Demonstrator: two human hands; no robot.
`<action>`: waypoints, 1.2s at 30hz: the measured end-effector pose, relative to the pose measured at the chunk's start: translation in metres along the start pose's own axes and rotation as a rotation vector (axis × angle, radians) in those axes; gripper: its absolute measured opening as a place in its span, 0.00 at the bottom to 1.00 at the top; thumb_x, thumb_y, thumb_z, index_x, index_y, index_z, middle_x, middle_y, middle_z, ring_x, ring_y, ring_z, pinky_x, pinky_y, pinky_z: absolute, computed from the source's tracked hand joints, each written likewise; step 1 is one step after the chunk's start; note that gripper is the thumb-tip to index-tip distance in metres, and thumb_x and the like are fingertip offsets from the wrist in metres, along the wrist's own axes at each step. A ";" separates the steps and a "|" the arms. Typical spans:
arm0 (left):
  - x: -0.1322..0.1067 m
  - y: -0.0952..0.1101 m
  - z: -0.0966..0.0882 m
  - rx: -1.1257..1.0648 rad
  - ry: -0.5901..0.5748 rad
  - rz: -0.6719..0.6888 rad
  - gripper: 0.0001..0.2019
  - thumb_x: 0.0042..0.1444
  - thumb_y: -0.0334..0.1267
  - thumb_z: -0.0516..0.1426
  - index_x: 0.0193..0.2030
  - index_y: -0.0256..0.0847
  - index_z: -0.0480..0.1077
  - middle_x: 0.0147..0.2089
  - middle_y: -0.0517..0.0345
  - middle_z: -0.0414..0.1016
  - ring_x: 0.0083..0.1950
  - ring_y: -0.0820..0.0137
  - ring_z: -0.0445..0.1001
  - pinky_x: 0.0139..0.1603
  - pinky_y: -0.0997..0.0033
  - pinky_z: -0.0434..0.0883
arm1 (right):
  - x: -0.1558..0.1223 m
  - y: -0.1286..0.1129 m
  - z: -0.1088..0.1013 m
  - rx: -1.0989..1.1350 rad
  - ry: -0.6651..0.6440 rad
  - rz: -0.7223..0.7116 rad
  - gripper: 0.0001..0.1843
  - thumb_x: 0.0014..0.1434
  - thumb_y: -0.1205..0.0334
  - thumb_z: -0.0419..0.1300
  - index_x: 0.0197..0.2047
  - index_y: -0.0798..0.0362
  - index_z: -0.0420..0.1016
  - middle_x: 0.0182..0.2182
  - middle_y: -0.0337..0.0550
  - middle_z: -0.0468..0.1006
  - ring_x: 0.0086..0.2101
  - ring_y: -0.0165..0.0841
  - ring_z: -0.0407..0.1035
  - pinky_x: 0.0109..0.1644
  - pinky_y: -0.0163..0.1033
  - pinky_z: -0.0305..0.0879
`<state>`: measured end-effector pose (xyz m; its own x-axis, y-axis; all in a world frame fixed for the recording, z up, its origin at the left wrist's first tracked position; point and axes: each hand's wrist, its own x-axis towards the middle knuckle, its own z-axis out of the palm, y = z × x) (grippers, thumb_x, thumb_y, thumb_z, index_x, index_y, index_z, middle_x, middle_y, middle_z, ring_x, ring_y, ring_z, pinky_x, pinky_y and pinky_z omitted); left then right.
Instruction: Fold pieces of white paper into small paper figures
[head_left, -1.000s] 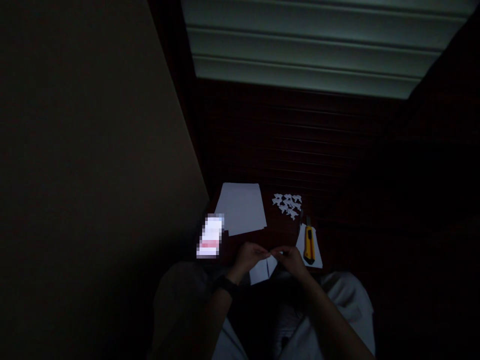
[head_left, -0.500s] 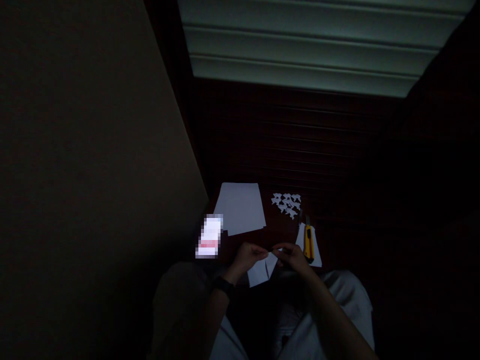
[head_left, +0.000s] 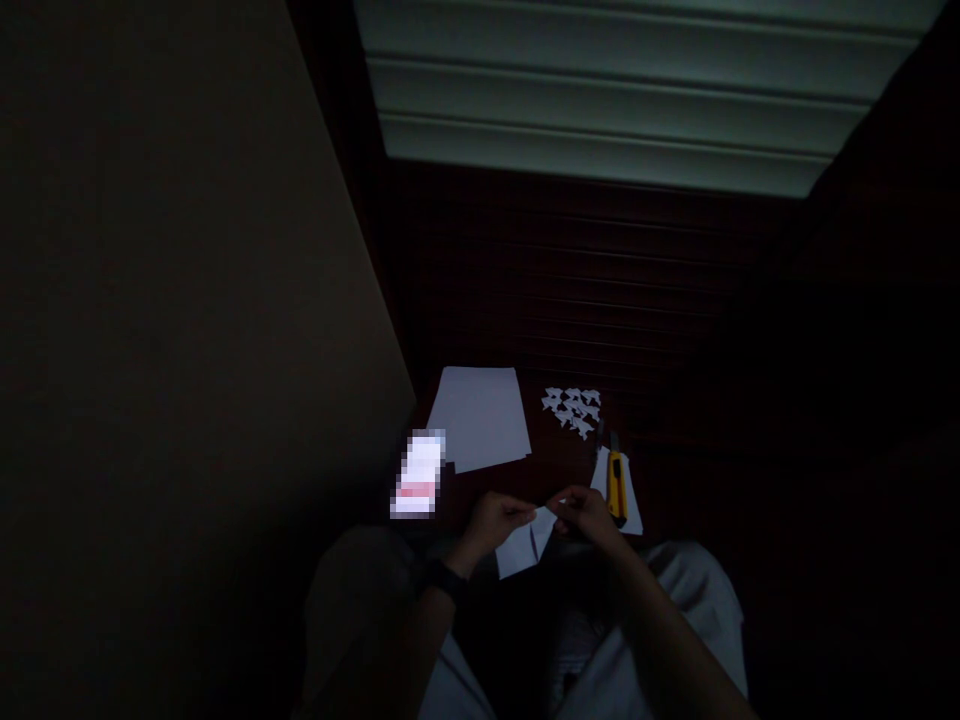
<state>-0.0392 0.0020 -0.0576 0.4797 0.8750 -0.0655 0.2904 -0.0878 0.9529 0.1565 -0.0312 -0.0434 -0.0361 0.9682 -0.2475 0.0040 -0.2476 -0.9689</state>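
A creased white sheet of paper (head_left: 517, 553) is held over the table's near edge, partly folded, with a dark slit or crease running down its middle. My left hand (head_left: 495, 520), with a dark band on its wrist, pinches the paper's upper left side. On the upper right corner, my right hand (head_left: 586, 512) is closed with thumb and fingertips on the paper. The two hands are close together but apart. Dim light hides the finer folds beneath the fingers.
A stack of white paper (head_left: 480, 415) lies at the back left, beside a bright, blurred-out phone-like screen (head_left: 418, 475). Several small folded paper pieces (head_left: 574, 408) are clustered at the back right. A yellow utility knife (head_left: 616, 488) rests on white paper (head_left: 634, 515).
The fingertips have shifted slightly along the paper's top edge, the right hand's fingers bending a little more. Both hands still grip the sheet; the other things stay put.
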 end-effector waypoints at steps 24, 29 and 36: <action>-0.003 0.012 -0.005 -0.078 -0.022 -0.001 0.20 0.40 0.41 0.62 0.43 0.37 0.73 0.41 0.51 0.76 0.41 0.63 0.73 0.41 0.69 0.67 | -0.002 -0.002 -0.001 -0.009 0.013 0.009 0.19 0.42 0.50 0.63 0.34 0.56 0.74 0.17 0.39 0.73 0.17 0.29 0.65 0.22 0.33 0.61; -0.003 0.016 -0.005 -0.100 -0.030 -0.010 0.19 0.41 0.41 0.61 0.41 0.35 0.73 0.41 0.51 0.76 0.41 0.63 0.73 0.42 0.69 0.67 | -0.003 -0.005 -0.002 -0.022 -0.001 0.022 0.20 0.41 0.49 0.63 0.33 0.56 0.74 0.19 0.40 0.74 0.18 0.29 0.66 0.24 0.34 0.62; -0.003 0.012 -0.009 -0.164 -0.070 -0.053 0.19 0.41 0.42 0.61 0.40 0.33 0.74 0.38 0.48 0.76 0.38 0.62 0.73 0.38 0.69 0.68 | -0.002 -0.003 -0.004 -0.047 -0.042 0.023 0.19 0.42 0.50 0.63 0.33 0.56 0.75 0.18 0.40 0.74 0.18 0.29 0.66 0.23 0.33 0.62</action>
<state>-0.0447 0.0028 -0.0430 0.5254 0.8406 -0.1318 0.1807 0.0412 0.9827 0.1608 -0.0325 -0.0396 -0.0771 0.9598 -0.2699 0.0525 -0.2664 -0.9624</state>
